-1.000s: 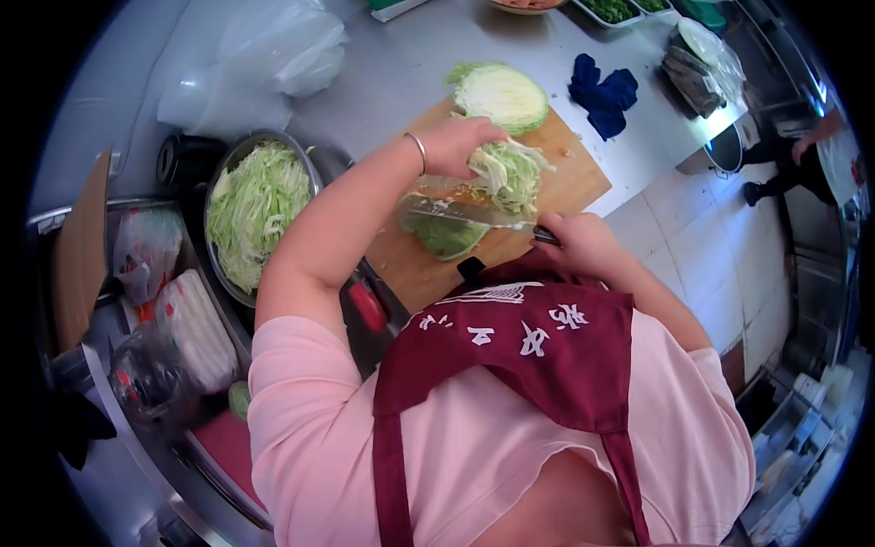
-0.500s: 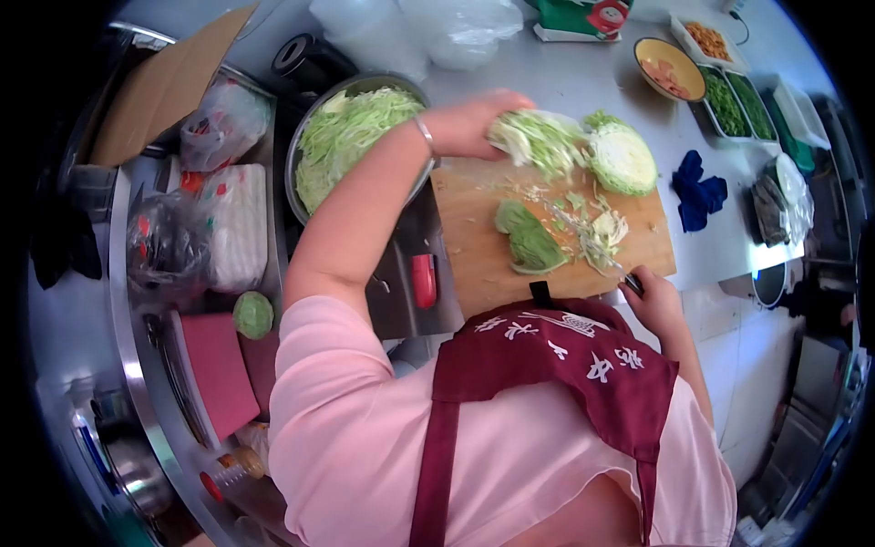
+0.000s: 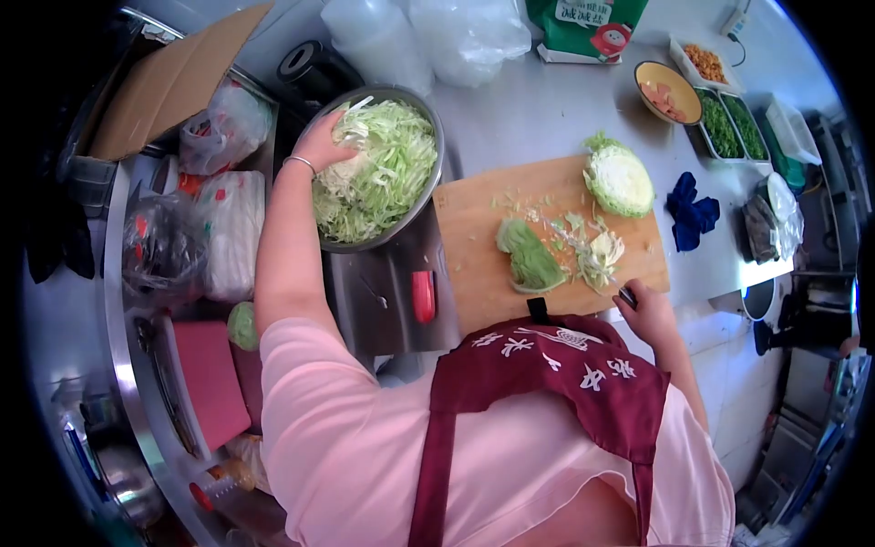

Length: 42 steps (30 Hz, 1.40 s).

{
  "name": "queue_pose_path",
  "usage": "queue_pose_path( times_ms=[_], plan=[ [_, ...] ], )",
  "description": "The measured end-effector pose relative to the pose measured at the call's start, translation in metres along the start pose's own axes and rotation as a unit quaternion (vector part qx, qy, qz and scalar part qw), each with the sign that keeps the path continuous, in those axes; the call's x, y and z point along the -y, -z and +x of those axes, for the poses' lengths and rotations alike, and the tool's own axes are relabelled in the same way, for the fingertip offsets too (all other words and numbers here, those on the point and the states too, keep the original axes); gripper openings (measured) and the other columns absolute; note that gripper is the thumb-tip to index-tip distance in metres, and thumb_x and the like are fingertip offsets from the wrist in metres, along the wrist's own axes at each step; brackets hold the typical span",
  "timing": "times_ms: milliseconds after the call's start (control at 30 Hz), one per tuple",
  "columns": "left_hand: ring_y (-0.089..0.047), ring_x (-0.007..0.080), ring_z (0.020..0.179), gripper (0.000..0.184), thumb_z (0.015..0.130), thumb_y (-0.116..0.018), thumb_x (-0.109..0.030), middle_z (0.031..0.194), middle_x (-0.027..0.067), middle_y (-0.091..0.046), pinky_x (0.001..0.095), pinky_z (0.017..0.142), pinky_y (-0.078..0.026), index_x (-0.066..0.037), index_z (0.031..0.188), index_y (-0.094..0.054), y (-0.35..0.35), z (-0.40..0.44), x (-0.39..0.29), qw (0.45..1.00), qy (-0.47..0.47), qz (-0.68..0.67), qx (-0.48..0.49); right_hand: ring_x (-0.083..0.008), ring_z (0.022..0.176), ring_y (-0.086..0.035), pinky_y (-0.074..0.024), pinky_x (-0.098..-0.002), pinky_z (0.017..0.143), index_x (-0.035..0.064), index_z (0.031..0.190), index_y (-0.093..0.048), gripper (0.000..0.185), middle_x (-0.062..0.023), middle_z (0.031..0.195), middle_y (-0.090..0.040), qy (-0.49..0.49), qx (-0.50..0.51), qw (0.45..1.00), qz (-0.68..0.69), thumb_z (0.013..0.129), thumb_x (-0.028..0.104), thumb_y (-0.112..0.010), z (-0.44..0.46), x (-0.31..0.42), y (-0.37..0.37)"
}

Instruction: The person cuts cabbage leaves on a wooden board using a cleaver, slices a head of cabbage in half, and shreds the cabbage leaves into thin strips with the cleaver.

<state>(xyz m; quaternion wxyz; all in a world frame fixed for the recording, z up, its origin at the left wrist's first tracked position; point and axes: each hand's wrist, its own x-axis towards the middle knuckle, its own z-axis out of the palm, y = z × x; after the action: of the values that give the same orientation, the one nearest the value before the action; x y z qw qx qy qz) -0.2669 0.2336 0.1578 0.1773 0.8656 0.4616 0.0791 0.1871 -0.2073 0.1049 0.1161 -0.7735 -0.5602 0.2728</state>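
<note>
Three risks we see, biggest item first, cutting board (image 3: pixel 474 264) as landmark.

Bowl (image 3: pixel 417 221), just left of the board: heaped with shredded cabbage (image 3: pixel 387 164), so pressing hard or pulling out fast could push shreds over the rim.

Cut cabbage head (image 3: pixel 622 182), board's far right corner: it sits at the edge, so a knock from our arm could shove it off onto the bench (image 3: pixel 547 109).

Knife (image 3: pixel 627 296), board's near right corner: our reach is split across the board, so the unwatched blade could drift or slip on wet scraps.

Hands: left hand (image 3: pixel 328 146) is down among the bowl's shreds, left of the board; we can't tell if its fingers are together on any. Right hand (image 3: pixel 647 310) is clamped on the knife handle.

Counts, large to small: 1 bench, 1 board, 1 bowl, 1 cut head, 2 hands, 1 knife, 1 green leafy chunk (image 3: pixel 531 260) mid-board, 1 loose clump (image 3: pixel 602 260) right of mid-board. Scattered bits: too small for us to count.
</note>
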Motion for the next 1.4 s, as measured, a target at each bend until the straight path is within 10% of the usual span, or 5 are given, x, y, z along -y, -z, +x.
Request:
queue_pose_path(
  times_ms=[333, 500, 700, 867, 1400],
  plan=[
    [-0.040, 0.0321, 0.131, 0.100, 0.066, -0.077, -0.050, 0.145, 0.0159, -0.038, 0.0359, 0.109, -0.032, -0.010, 0.145, -0.032, -0.008, 0.019, 0.005, 0.979, 0.164, 0.115, -0.031, -0.0396, 0.076, -0.062, -0.0484, -0.0468, 0.066, 0.0050, 0.093, -0.057, 0.028, -0.0186, 0.079, -0.065, -0.024, 0.014, 1.000, -0.011, 0.084, 0.030, -0.065, 0.003, 0.006, -0.001],
    [-0.024, 0.0340, 0.139, 0.095, 0.073, -0.063, -0.067, 0.150, 0.0085, -0.032, 0.0602, 0.109, -0.019, -0.011, 0.144, -0.035, -0.009, 0.023, -0.016, 0.952, 0.186, 0.245, 0.002, -0.0410, 0.077, -0.062, -0.0482, -0.0482, 0.066, 0.0041, 0.093, -0.055, 0.029, -0.0206, 0.080, -0.065, -0.028, 0.006, 1.000, 0.000, 0.086, 0.031, -0.063, 0.005, 0.005, -0.002],
    [-0.055, 0.0341, 0.106, 0.032, 0.081, -0.066, -0.023, 0.109, 0.0138, -0.063, 0.0411, 0.094, -0.042, -0.003, 0.106, -0.064, -0.038, -0.023, -0.091, 0.931, -0.129, 0.194, -0.281, -0.0423, 0.073, -0.062, -0.0482, -0.0499, 0.065, 0.0019, 0.097, -0.052, 0.032, -0.0233, 0.076, -0.064, -0.034, 0.011, 0.999, 0.026, 0.090, 0.033, -0.057, 0.011, 0.001, -0.018],
    [-0.056, 0.0329, 0.093, 0.016, 0.077, -0.067, -0.012, 0.095, 0.0125, -0.062, 0.0414, 0.085, -0.045, -0.005, 0.091, -0.064, -0.127, -0.076, -0.166, 0.971, -0.152, -0.060, -0.177, -0.0427, 0.074, -0.062, -0.0483, -0.0502, 0.066, 0.0016, 0.100, -0.051, 0.034, -0.0236, 0.077, -0.064, -0.033, 0.036, 0.998, 0.034, 0.092, 0.034, -0.055, 0.012, 0.008, -0.023],
    [-0.021, 0.0462, 0.134, 0.093, 0.059, -0.083, -0.045, 0.141, 0.0160, -0.025, 0.0534, 0.112, -0.023, -0.017, 0.137, -0.040, -0.271, -0.126, -0.232, 0.976, -0.199, -0.072, -0.051, -0.0437, 0.077, -0.061, -0.0474, -0.0519, 0.068, 0.0011, 0.099, -0.050, 0.034, -0.0244, 0.079, -0.064, 0.018, 0.056, 0.997, 0.048, 0.092, 0.035, -0.053, 0.028, -0.014, -0.053]
  ],
)
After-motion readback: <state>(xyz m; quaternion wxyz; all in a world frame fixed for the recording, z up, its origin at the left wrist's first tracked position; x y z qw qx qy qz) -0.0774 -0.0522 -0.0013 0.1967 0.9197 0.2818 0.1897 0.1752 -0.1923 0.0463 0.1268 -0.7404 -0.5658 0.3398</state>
